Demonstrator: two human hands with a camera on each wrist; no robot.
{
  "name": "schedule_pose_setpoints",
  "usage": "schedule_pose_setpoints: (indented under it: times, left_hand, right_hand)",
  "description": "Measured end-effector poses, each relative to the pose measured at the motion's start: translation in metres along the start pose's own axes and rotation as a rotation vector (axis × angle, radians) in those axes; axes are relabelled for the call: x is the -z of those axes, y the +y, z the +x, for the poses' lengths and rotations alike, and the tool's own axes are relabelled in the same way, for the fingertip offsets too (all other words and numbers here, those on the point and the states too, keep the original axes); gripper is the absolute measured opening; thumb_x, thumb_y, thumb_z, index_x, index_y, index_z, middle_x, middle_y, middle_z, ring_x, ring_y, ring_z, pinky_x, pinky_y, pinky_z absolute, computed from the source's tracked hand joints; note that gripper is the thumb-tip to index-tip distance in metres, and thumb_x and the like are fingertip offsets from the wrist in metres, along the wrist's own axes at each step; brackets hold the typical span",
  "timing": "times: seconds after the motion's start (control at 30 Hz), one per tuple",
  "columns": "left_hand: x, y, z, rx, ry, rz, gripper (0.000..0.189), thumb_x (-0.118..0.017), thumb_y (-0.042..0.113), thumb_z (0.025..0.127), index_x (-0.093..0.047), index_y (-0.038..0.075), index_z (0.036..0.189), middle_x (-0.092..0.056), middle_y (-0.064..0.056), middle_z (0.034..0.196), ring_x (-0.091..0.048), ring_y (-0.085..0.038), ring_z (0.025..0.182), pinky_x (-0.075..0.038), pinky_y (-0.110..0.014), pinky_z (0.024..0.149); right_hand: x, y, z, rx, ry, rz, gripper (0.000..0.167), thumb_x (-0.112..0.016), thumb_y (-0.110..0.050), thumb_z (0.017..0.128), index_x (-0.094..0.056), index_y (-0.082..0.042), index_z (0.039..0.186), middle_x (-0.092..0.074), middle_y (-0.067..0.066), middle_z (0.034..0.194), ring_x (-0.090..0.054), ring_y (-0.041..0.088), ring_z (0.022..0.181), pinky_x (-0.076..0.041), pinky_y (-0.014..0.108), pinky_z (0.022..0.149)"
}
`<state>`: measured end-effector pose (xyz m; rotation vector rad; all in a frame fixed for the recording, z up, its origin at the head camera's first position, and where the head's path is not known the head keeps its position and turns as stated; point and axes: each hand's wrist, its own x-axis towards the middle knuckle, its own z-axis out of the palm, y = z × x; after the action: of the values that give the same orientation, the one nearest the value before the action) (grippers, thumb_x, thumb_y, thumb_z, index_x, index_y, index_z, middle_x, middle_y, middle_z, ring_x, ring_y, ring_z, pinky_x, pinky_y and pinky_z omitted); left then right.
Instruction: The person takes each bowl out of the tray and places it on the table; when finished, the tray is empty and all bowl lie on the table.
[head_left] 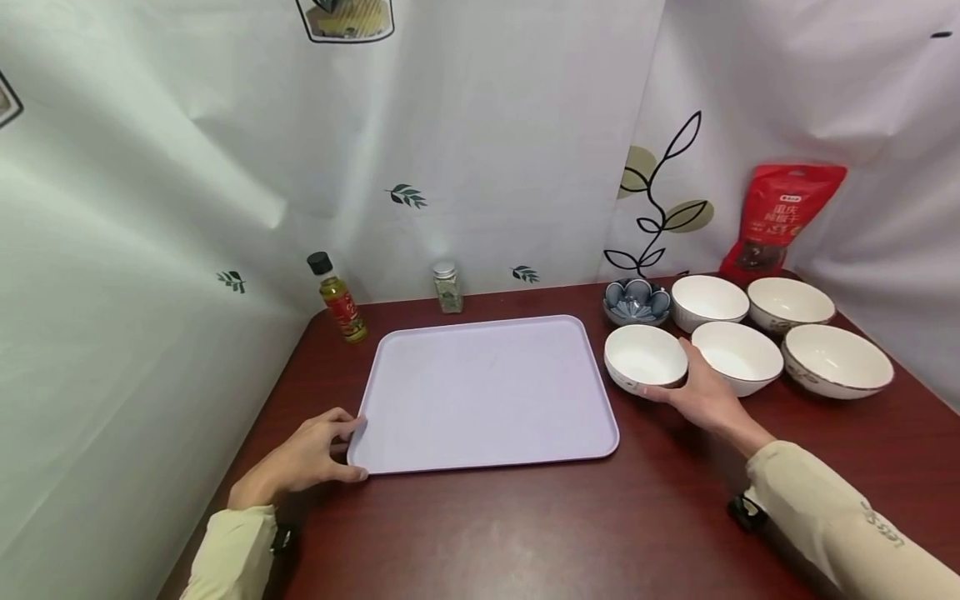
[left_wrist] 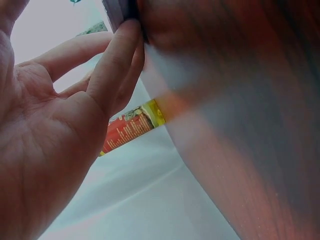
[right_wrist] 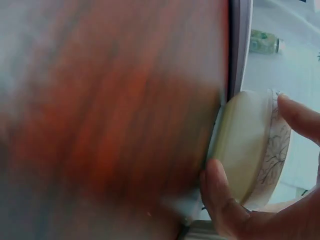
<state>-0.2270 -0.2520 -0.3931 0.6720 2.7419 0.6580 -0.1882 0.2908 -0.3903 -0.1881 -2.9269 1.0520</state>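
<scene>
A pale lavender tray [head_left: 487, 392] lies flat on the dark red table. My left hand [head_left: 311, 454] holds the tray's front-left corner, fingers at the left edge and thumb at the front edge. In the left wrist view, fingertips [left_wrist: 129, 30] touch the tray's rim [left_wrist: 116, 11]. Just right of the tray, my right hand [head_left: 708, 392] grips a small white bowl [head_left: 645, 357] by its right side. The right wrist view shows this bowl [right_wrist: 250, 150] between thumb and fingers, with a branch pattern below its rim. Whether its base touches the table, I cannot tell.
Behind and right of the held bowl stand a blue petal-shaped bowl [head_left: 636, 302] and several white bowls [head_left: 737, 354]. A red pouch [head_left: 780, 212] leans at the back right. An oil bottle [head_left: 341, 304] and a spice jar [head_left: 447, 287] stand behind the tray.
</scene>
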Motion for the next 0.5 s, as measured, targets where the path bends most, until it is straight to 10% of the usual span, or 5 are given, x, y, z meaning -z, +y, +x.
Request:
schedule_pose_setpoints:
  times: [0.13,0.23,0.5]
  left_hand:
    - [-0.001,0.0,-0.002,0.005,-0.003,-0.004,0.09,-0.09,0.031,0.071,-0.051,-0.013,0.139,-0.056,-0.015,0.115,-0.073,-0.035,0.104,-0.059,-0.045,0.09]
    - [-0.001,0.0,-0.005,0.011,-0.008,-0.001,0.091,-0.09,0.032,0.071,-0.05,-0.013,0.14,-0.056,-0.015,0.115,-0.073,-0.035,0.104,-0.059,-0.045,0.09]
    - [0.004,0.004,-0.002,0.005,-0.009,0.046,0.089,-0.09,0.031,0.072,-0.051,-0.012,0.139,-0.056,-0.017,0.117,-0.074,-0.031,0.101,-0.06,-0.045,0.089]
  right_hand:
    - [0.003,0.001,-0.001,-0.004,-0.034,-0.002,0.109,-0.074,-0.043,0.088,-0.007,0.012,0.155,-0.054,0.039,0.131,-0.071,0.039,0.102,-0.042,0.063,0.104]
    - [0.004,0.003,-0.002,-0.02,-0.084,0.035,0.109,-0.072,-0.043,0.091,-0.002,0.008,0.157,-0.07,0.026,0.096,-0.074,0.019,0.063,-0.051,0.054,0.096]
    - [0.014,-0.003,-0.006,0.049,-0.088,-0.001,0.094,-0.069,-0.034,0.094,-0.012,0.008,0.156,-0.073,0.012,0.079,-0.073,0.016,0.058,-0.059,0.041,0.076]
